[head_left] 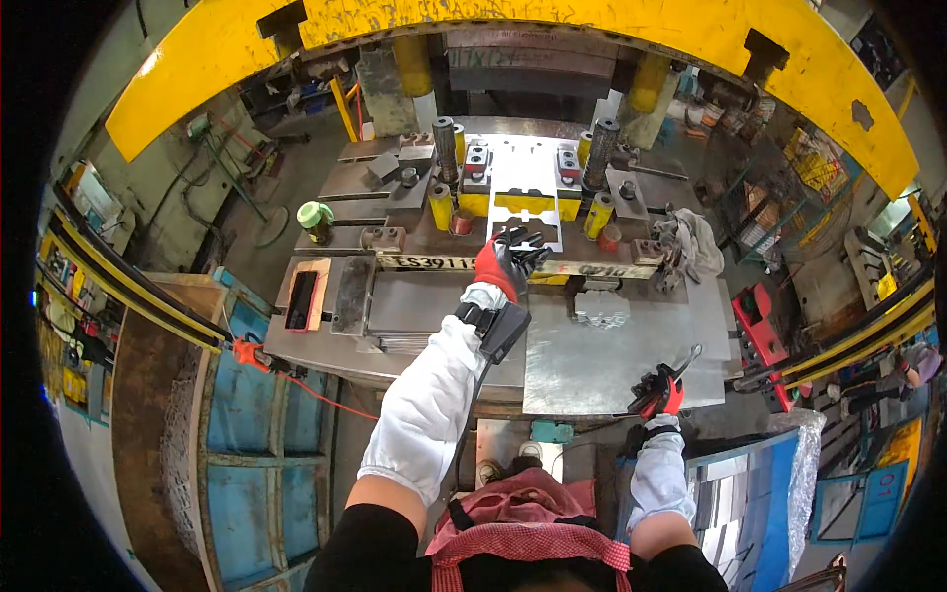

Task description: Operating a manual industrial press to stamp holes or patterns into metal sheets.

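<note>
Left hand point(511, 259) spread open on die plate point(524, 202); right hand point(659, 392) grips hook tool point(688, 359).

The left hand point(510, 259) is stretched over the stamped metal plate point(526, 209) in the press die; a slim metal tool point(688, 359) is held by the right hand point(659, 393) at the table point(592, 367) edge.

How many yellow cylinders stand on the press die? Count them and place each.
4: one front left, one front right, one back left, one back right. More may be hidden.

metal plate point(526, 209) | pale, notched, flat in press die | left hand point(510, 259) apparently touching
</note>
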The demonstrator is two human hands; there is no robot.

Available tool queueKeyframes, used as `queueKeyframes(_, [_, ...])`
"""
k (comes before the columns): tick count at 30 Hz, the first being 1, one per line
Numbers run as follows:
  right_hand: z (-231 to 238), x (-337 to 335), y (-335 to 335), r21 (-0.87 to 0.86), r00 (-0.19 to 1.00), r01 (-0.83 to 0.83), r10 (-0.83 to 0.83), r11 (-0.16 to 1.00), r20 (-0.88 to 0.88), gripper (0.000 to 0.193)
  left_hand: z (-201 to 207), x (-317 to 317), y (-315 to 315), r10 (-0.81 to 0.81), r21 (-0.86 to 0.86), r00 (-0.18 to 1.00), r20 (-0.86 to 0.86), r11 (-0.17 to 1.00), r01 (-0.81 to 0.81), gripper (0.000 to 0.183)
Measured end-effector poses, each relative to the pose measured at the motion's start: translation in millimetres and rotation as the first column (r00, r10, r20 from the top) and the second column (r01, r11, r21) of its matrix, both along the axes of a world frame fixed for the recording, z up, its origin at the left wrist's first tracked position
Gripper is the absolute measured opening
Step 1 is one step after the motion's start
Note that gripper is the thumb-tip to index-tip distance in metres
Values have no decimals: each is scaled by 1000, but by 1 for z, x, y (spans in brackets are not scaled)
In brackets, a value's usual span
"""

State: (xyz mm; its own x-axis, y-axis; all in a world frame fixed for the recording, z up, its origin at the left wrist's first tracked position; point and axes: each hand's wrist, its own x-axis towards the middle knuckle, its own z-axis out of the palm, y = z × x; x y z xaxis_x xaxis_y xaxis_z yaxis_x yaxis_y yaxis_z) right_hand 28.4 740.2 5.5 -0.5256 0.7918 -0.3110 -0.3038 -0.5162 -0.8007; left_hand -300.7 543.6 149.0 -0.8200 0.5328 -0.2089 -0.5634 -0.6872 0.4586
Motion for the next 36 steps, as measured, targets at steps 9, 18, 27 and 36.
queueKeyframes(9, [1, -1, -2, -35, 996, -5, 2, 999, -86, 23, 2, -1, -3, -9, -25, 1000, -18, 1000, 8, 38])
queueKeyframes(18, [-9, 3, 3, -37, 995, -5, 1, 999, -95, 25, 9, 3, -6, -25, -29, 999, -40, 999, 23, 34])
queueKeyframes(27, [3, -1, -4, -36, 998, 52, -53, 998, -21, 23, 7, 6, -5, 15, -7, 1000, -23, 1000, -15, 32])
queueKeyframes(36, [-2, 0, -1, -39, 998, 32, -34, 999, -52, 22, -1, -1, -6, -29, -30, 999, 42, 999, 30, 36])
